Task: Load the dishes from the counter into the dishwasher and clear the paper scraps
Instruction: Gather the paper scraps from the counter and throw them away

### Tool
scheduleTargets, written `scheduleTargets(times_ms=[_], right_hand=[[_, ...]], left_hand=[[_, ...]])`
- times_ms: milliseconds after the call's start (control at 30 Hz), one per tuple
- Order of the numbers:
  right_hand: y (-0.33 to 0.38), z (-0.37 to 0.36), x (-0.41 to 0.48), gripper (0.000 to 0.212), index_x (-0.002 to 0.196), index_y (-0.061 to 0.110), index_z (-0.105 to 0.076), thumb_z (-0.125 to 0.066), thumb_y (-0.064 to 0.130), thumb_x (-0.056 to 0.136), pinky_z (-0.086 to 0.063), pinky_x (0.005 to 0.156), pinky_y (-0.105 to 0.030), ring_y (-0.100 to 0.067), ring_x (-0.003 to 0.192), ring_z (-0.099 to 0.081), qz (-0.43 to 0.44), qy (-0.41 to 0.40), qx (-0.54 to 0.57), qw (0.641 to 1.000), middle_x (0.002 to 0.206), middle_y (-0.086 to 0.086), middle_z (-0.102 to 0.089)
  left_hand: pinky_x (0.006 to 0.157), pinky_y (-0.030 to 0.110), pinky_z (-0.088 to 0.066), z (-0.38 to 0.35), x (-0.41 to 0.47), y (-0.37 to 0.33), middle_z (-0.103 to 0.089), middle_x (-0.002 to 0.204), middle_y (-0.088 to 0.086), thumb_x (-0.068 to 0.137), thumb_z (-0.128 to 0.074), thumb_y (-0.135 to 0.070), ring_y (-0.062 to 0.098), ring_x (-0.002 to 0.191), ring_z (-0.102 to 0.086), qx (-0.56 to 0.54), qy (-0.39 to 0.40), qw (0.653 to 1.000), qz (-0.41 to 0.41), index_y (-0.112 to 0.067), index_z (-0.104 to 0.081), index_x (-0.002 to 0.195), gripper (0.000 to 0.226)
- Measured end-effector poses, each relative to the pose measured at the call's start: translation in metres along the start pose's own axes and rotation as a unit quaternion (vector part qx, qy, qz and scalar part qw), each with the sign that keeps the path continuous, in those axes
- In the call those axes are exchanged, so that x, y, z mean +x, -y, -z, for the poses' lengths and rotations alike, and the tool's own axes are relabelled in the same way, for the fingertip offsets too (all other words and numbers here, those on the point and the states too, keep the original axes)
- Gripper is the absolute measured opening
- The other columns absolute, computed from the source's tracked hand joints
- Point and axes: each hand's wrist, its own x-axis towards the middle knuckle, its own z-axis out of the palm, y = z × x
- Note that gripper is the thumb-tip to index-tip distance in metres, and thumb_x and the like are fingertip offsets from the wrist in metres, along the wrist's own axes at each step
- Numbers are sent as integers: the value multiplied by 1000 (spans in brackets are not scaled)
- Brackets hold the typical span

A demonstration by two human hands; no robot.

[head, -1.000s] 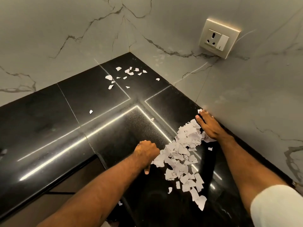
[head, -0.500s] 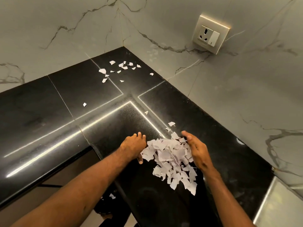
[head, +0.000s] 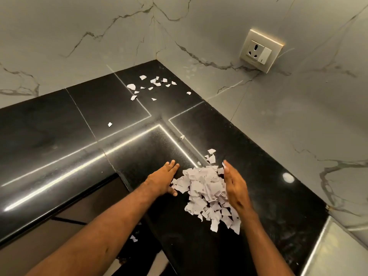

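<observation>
Head camera looks down on a glossy black counter (head: 59, 136) that turns an L-shaped corner against grey marble-veined walls (head: 298, 120). A pile of torn white paper scraps (head: 205, 190) lies on the near right stretch of the counter, between the two hands. Left hand (head: 162, 180) rests flat and unclenched on the stone, fingers straight and together, its thumb touching the pile's left edge. Right hand (head: 235, 186) stands on its edge with fingers extended, the palm pressed against the pile's right side; neither hand grasps anything. A few scraps (head: 211, 156) lie just beyond the pile, and a scattered group of small scraps (head: 151, 85) sits well apart in the far corner. A wall socket (head: 260, 51) is mounted on the right wall above the counter
</observation>
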Motion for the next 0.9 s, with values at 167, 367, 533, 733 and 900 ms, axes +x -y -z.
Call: scheduleTargets(times_ms=[167, 367, 533, 733, 900], right_hand=[[17, -8, 75, 80, 163, 31, -22, -17, 79, 99, -12, 129, -41, -8, 156, -13, 9, 70, -19, 997, 170, 7, -19], [21, -34, 90, 86, 164, 31, -14, -7, 80, 95, 8, 128, -35, -1, 156, 4, 32, 158, -66, 985, 172, 9, -6], [24, -28, 52, 62, 154, 53, -33, -10, 73, 100, -5, 129, -44, -5, 156, -14, 44, 246, -24, 968, 168, 14, -22], [26, -8, 42, 57, 146, 52, -49, -18, 70, 102, -25, 124, -47, -11, 147, -38, 23, 145, 56, 988, 160, 16, -40], [52, -40, 74, 56, 157, 34, -39, -31, 60, 108, -24, 127, -43, -5, 151, -29, 87, 138, -14, 987, 165, 8, -34]], left_hand=[[123, 56, -26, -5, 0, 2, 18, 169, -7, 79, -84, -39, 18, 157, 10, -23, 12, 1000, 18, -26, 8, 162, 124], [120, 59, -30, -7, 0, 6, 18, 168, -11, 79, -85, -37, 15, 156, 11, -46, 14, 999, 18, -29, 7, 162, 124], [121, 58, -29, -10, 2, 9, 19, 168, -11, 79, -85, -38, 14, 156, 11, -49, 12, 999, 13, -30, 7, 162, 124], [121, 55, -30, -11, 5, 10, 20, 167, -11, 78, -84, -42, 15, 156, 11, -34, 12, 999, 7, -30, 9, 161, 125], [122, 55, -29, -10, 4, 8, 19, 168, -10, 79, -83, -41, 15, 156, 11, -28, 14, 999, 12, -29, 9, 161, 124]])
